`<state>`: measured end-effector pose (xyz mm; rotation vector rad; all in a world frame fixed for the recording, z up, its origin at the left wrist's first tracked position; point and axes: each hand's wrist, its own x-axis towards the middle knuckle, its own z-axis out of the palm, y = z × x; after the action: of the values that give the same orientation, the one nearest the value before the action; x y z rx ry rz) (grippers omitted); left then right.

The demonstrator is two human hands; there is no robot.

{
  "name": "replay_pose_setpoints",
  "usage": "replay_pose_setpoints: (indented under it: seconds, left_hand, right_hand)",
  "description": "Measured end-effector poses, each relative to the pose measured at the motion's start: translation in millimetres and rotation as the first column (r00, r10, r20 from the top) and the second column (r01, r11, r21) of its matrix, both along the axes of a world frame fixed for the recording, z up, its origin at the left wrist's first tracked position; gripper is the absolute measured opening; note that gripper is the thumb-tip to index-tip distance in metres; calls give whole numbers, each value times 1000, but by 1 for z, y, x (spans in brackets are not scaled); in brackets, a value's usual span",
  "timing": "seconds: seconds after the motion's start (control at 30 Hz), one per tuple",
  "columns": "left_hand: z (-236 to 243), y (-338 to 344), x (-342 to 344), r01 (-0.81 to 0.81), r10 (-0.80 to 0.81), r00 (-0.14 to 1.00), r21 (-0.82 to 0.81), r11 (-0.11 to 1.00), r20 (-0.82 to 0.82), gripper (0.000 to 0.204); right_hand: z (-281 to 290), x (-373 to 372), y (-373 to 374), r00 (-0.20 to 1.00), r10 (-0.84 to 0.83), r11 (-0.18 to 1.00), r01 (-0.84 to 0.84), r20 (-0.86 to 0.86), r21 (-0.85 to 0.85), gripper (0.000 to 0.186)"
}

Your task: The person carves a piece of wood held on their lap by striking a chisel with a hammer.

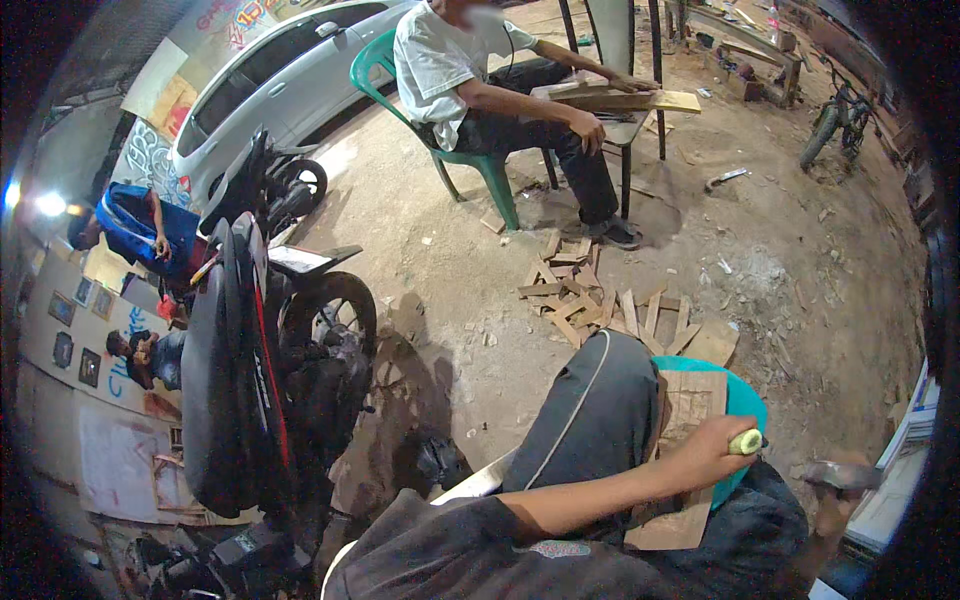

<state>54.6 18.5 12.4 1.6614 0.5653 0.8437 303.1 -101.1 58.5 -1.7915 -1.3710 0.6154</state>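
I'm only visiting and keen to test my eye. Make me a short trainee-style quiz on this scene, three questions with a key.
1. Multiple choice: What colour is the handle in the person's left hand?
A) red
B) pale yellow-green
C) black

2. True or false: The co-worker sits on a green chair.

3. Short answer: What lies in a loose heap on the ground near the co-worker's shoe?

Key:
1. B, pale yellow-green.
2. True.
3. Wood scraps.
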Motion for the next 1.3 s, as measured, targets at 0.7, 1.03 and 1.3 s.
replay_pose_setpoints:
  seconds: [0.7,1.03,1.3]
  left_hand:
    - [-5,-3,0,-43,43,998,10,999,50,21]
    - [-9,-6,2,-19,19,1000,1,1000,17,21]
    - [-13,-8,-1,21,-28,997,-92,996,-66,19]
  right_hand:
    - [0,27,-20,943,-47,959,135,-330,248,22]
    - [4,-17,10,797,68,995,-102,599,22,23]
    - [4,-28,-5,973,52,992,-24,223,-126,25]
